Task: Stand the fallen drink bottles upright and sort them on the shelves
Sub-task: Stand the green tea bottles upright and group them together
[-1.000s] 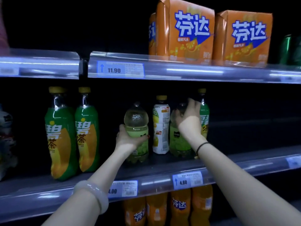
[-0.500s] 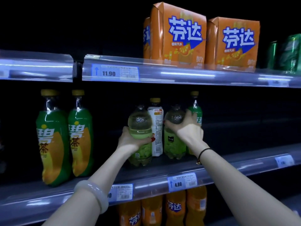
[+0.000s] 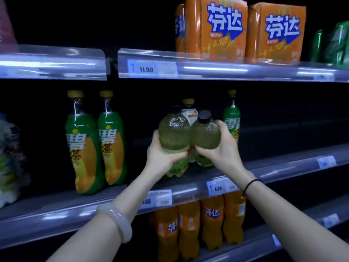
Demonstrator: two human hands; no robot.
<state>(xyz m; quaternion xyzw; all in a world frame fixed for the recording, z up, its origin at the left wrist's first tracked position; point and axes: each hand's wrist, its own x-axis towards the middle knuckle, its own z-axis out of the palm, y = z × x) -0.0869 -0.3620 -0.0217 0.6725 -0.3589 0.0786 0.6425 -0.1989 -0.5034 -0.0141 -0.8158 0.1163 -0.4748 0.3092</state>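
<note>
Gripping | left hand (image 3: 160,157): left bottle (image 3: 173,137) | right hand (image 3: 224,154): right bottle (image 3: 206,137) | touching

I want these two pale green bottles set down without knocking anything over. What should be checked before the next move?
1. The left hand grips the left pale green bottle: ok.
2. The right hand grips the black-capped bottle: ok.
3. Both held bottles upright: not ok; the black-capped bottle leans left against the other.
4. Bases resting on the middle shelf: cannot tell; the hands partly hide them.
5. The white-labelled bottle behind them stands upright: ok.
</note>
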